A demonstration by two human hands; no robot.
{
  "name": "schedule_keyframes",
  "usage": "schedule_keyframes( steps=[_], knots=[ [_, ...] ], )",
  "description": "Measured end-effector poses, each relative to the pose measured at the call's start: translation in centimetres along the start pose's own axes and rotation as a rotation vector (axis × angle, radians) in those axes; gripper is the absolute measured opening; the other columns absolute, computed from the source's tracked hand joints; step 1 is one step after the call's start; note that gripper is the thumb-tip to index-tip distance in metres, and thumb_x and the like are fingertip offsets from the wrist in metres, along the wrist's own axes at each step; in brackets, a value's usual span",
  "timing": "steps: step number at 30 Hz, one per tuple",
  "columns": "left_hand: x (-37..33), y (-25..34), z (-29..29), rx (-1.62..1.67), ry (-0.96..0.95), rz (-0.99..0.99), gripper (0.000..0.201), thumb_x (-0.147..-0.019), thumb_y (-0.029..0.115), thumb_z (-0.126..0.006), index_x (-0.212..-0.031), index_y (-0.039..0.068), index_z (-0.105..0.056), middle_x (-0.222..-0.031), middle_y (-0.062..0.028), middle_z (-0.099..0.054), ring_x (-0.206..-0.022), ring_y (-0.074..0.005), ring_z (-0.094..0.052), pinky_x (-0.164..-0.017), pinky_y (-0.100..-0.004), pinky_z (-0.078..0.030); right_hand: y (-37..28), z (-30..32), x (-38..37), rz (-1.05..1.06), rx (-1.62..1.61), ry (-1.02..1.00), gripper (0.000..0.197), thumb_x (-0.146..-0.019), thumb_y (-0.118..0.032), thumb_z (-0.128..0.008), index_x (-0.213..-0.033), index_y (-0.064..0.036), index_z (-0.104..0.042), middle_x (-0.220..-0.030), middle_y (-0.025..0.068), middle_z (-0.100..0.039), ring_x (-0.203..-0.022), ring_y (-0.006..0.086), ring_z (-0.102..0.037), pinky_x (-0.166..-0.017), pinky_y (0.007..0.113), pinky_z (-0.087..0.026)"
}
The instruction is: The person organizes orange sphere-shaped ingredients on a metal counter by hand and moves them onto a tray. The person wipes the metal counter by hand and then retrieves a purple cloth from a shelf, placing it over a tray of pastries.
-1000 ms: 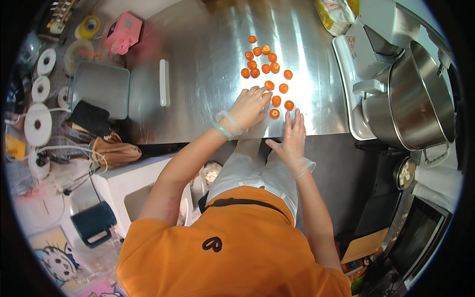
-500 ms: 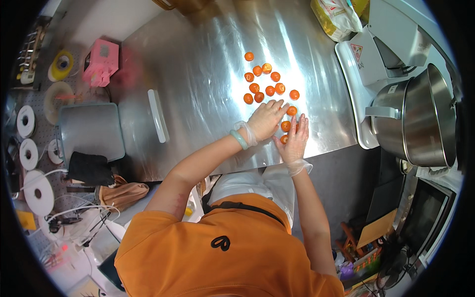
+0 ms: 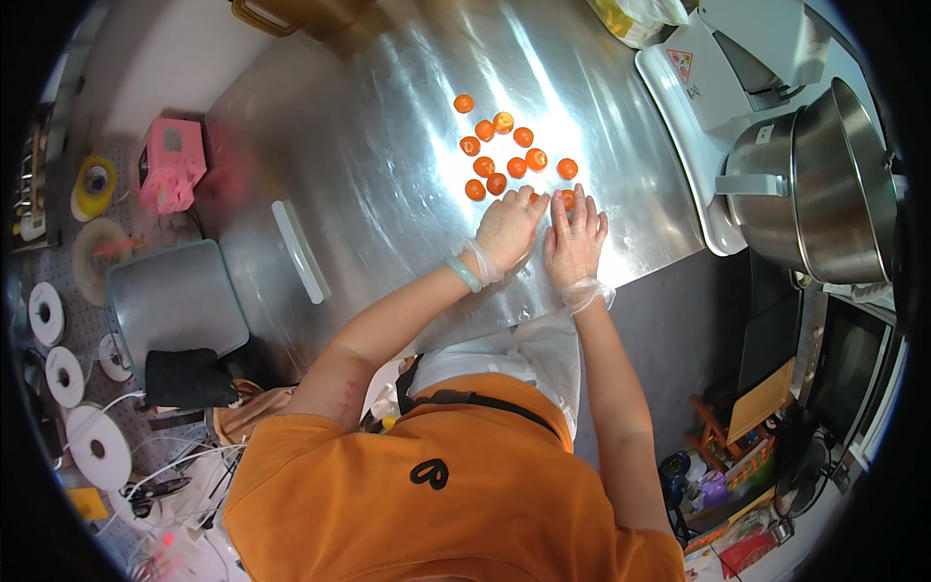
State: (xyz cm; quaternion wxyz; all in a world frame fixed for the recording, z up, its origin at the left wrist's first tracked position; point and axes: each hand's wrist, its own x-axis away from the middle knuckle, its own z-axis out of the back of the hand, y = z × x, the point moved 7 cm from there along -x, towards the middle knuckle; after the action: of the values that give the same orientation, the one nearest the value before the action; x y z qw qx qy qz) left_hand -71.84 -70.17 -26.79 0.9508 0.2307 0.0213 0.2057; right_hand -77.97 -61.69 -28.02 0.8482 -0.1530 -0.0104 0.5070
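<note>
Several small, round orange balls [image 3: 517,169], resembling salted egg yolks, lie in a loose cluster on the shiny metal tabletop [image 3: 388,165]. Some have paler patches. Clear thin gloves cover both hands. My left hand [image 3: 508,233] lies palm down at the cluster's near edge, fingers stretched and slightly bent; one ball peeks out by its fingertips. Beside it on the right, my right hand [image 3: 576,242] has its fingers extended and a little spread, their tips at another ball [image 3: 568,199]. What lies beneath the palms is hidden. A pale green bangle [image 3: 464,274] circles my left wrist.
A white strip [image 3: 301,252] lies on the left of the tabletop. Further left are a pink device [image 3: 172,165] and a translucent bin [image 3: 179,306]. At right stand a white machine [image 3: 713,78] and a large steel pot [image 3: 815,189]. A bag [image 3: 635,19] sits at the far right.
The view has shifted slightly. Both hands have moved forward toward the cluster, and my right hand's fingers now reach a ball. The nearer balls seen between the hands earlier no longer show there.
</note>
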Motion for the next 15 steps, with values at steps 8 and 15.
schedule_keyframes(
  steps=[8, 15],
  knots=[
    [1.1, -0.1, 0.3, -0.044, 0.059, 0.085, 0.04, -0.074, 0.009, -0.063, -0.112, 0.006, -0.051, -0.101, -0.0122, -0.051, -0.092, -0.0293, -0.055, -0.069, -0.0385, -0.051, -0.3, 0.0, -0.1, 0.047, -0.009, 0.044, 0.061, -0.076, -0.015, -0.061, -0.133, -0.0112, -0.041, -0.131, 0.0152, -0.04, -0.112, 0.0301, -0.043, -0.099, 0.046, -0.032],
    [1.2, -1.8, 0.4, 0.139, 0.14, 0.138, 0.031, -0.082, 0.007, -0.054, -0.112, 0.004, -0.053, -0.105, -0.0143, -0.051, -0.094, -0.0316, -0.055, -0.07, -0.0374, -0.053, -0.3, -1.1, 1.1, 0.093, 0.054, 0.011, 0.059, -0.078, -0.017, -0.061, -0.134, -0.0151, -0.041, -0.13, 0.0128, -0.041, -0.112, 0.0298, -0.042, -0.096, 0.048, -0.032]
  ],
)
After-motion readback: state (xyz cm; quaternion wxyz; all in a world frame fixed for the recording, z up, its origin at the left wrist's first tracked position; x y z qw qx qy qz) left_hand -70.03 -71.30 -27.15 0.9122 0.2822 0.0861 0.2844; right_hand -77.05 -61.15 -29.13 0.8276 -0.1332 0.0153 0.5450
